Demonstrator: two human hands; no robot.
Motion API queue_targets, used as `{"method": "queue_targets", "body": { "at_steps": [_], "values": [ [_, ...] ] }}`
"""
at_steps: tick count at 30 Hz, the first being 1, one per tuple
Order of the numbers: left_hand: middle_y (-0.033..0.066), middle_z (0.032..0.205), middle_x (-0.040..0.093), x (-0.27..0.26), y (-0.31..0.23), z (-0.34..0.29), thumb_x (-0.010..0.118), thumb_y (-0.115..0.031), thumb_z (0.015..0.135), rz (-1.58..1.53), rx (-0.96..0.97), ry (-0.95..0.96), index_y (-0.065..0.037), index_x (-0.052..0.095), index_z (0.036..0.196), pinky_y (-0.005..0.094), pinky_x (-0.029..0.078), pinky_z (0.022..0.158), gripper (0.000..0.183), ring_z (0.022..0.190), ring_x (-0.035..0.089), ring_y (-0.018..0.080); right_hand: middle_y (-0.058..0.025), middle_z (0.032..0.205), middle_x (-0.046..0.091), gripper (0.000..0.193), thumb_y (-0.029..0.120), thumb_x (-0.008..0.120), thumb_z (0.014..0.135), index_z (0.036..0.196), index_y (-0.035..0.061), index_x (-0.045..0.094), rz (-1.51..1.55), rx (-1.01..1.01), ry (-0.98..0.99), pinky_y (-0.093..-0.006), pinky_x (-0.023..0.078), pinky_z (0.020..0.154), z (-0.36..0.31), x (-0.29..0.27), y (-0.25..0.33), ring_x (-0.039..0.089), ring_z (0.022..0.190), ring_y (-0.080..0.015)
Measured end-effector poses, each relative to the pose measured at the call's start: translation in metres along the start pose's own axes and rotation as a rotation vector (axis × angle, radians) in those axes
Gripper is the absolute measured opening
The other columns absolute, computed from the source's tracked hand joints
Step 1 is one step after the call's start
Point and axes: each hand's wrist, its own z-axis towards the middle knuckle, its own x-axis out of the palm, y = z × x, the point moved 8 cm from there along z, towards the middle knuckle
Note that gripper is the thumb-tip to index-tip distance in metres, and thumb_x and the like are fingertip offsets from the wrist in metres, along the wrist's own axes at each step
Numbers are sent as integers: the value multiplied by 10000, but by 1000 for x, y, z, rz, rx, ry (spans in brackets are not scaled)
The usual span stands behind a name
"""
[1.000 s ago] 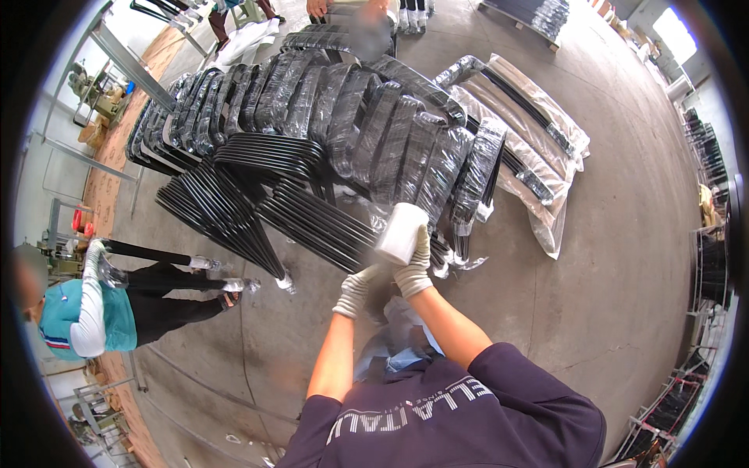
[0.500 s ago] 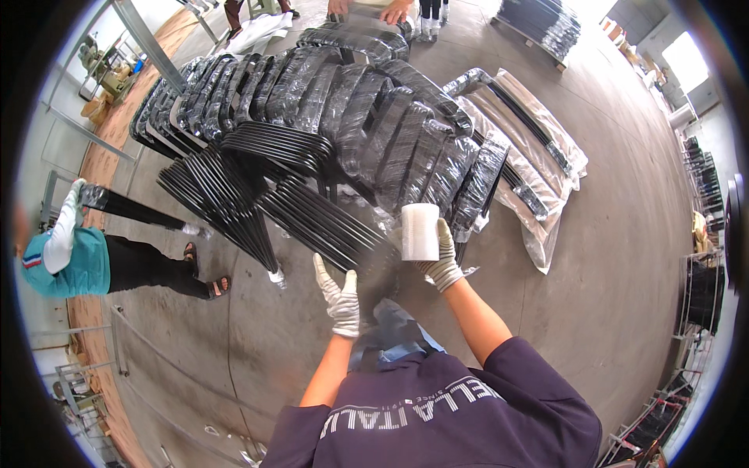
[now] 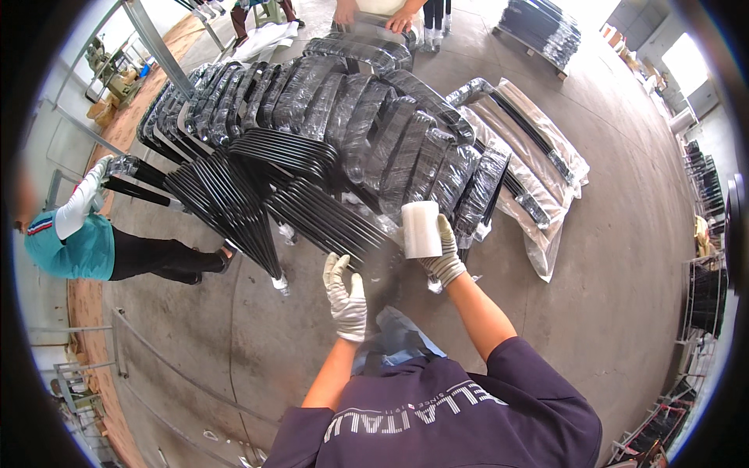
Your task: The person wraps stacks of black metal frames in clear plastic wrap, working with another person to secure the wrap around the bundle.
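Note:
My right hand (image 3: 448,261), in a pale striped work glove, grips a roll of clear stretch film (image 3: 421,229) from its right side. The roll stands nearly upright. My left hand (image 3: 345,303), gloved alike, is raised to the roll's left and touches nothing that I can see; its fingers are slightly bent and the thumb is apart. Just beyond both hands lie bare black metal tube frames (image 3: 324,222), nested together. Behind them a long row of black frames (image 3: 367,132) is wrapped in shiny clear film.
On the left a person in a teal top (image 3: 82,242) holds a black frame (image 3: 140,179). Another person's hands (image 3: 402,19) rest on the wrapped frames at the far end. Frames on a plastic sheet (image 3: 546,249) lie to the right. A wrapped stack (image 3: 538,31) stands farther back.
The person on the left has brought the black frame closer to the pile and stepped in. My left hand's fingers have bent a little. My right hand still holds the roll.

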Motion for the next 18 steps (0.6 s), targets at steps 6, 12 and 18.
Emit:
{"method": "queue_targets", "body": {
  "at_steps": [6,12,18],
  "values": [
    [90,1158,507,23,9,-1,503,32,807,-468,-216,251,-14,511,1119,296,358,956,315,1103,463,178,-185,1063,549,734,430,704,663,1185,-10,434,-77,30,44,-474,437,873,-12,23,7,547,940,-350],
    [49,1254,422,75,34,1,665,-226,765,-1058,-471,545,-107,289,1335,285,331,957,694,1151,408,161,-202,1105,527,768,467,668,693,1209,-32,394,-155,121,150,-435,428,895,-45,57,-24,537,999,-317],
    [26,1298,396,61,-21,-4,681,-63,699,-1222,-421,851,-76,346,1304,308,335,973,692,1177,382,129,-267,1192,447,871,550,638,673,1268,-9,336,-64,217,114,-522,385,897,-90,57,-64,471,1062,-414]
  ]
}}
